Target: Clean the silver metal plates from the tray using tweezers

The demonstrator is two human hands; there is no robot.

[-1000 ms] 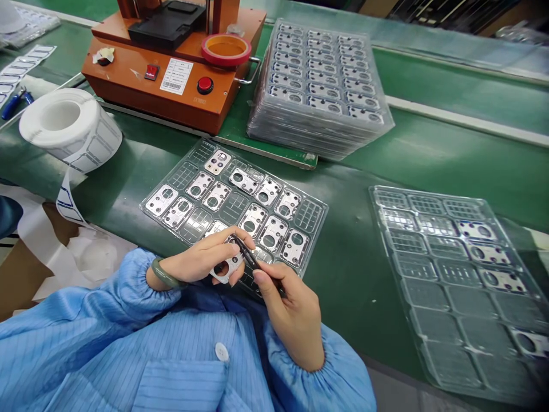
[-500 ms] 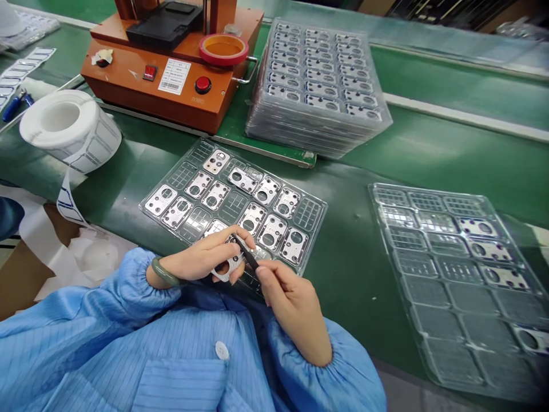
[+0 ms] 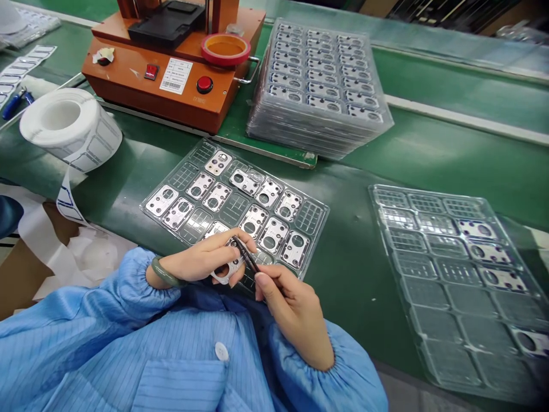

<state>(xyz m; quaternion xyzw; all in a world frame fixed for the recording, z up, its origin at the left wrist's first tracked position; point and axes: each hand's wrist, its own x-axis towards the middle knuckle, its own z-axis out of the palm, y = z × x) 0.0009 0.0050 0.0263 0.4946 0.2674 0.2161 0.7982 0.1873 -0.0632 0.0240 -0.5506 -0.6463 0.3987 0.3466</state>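
Observation:
My left hand [image 3: 214,254] is closed around a silver metal plate [image 3: 223,273] with a large round hole, held tilted just above the near edge of a clear plastic tray [image 3: 198,224]. Between thumb and fingers, my right hand [image 3: 289,303] grips black tweezers [image 3: 246,254]. Their tips reach the upper part of the plate, by my left fingertips; the exact contact point is hidden. Similar metal plates [image 3: 273,234] lie in several of the tray's pockets, and one sits askew across its pocket.
A second clear tray [image 3: 465,297] with a few plates lies at the right. Behind stand a tall stack of filled trays [image 3: 319,123] and an orange machine [image 3: 154,97] carrying a roll of red tape [image 3: 226,50]. A label roll [image 3: 71,129] stands at the left, above an open carton [image 3: 26,274].
My right hand has rolled the tweezers slightly, so both arms now show with a narrow gap. My left hand keeps the plate in nearly the same place.

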